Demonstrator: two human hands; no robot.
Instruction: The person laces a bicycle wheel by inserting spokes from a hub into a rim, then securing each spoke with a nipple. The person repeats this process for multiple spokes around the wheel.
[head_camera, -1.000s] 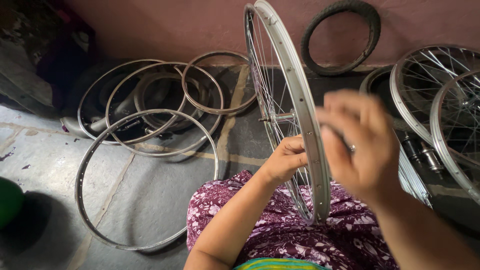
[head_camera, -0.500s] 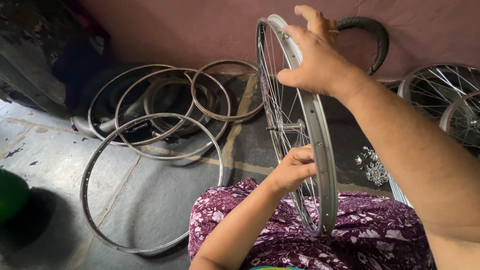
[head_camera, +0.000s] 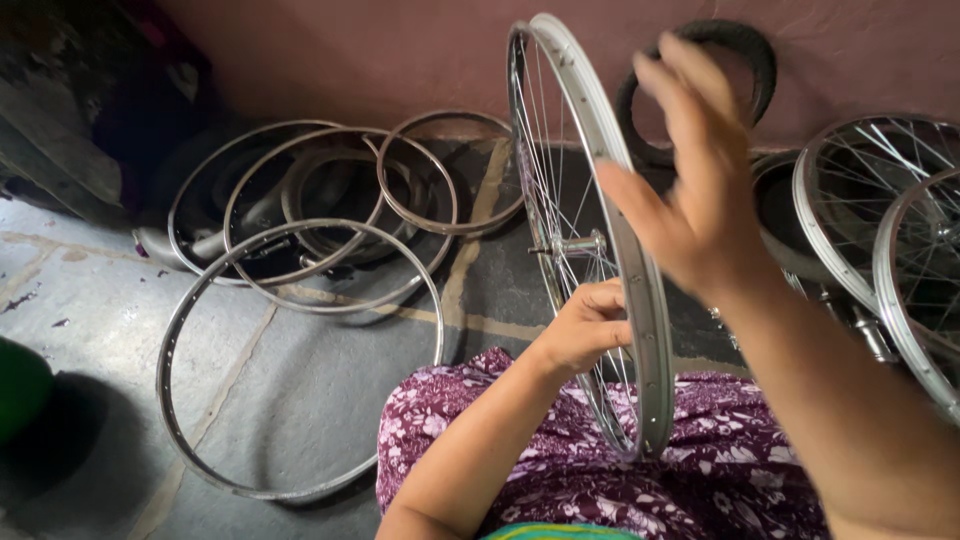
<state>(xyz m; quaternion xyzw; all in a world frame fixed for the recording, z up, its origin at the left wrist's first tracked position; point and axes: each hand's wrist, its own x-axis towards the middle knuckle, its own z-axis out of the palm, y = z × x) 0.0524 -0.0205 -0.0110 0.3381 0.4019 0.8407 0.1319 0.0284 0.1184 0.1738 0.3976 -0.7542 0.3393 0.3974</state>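
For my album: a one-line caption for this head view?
Left hand grips a spoked wheel upright over the lap, right hand open beside its rim, bare rims on the floor.

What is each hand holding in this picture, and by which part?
The left hand grips the spoked wheel among its spokes beside the rim. The right hand is open beside the rim, gripping nothing.

Bare concrete floor (head_camera: 120, 300) lies open to the left, past the large loose rim (head_camera: 170, 350). Further back, a heap of overlapping rims (head_camera: 330, 200) blocks the way toward the wall (head_camera: 380, 50). To the right, 2 spoked wheels (head_camera: 900, 230) and a tyre (head_camera: 745, 60) crowd close beside the upright wheel (head_camera: 610, 180).
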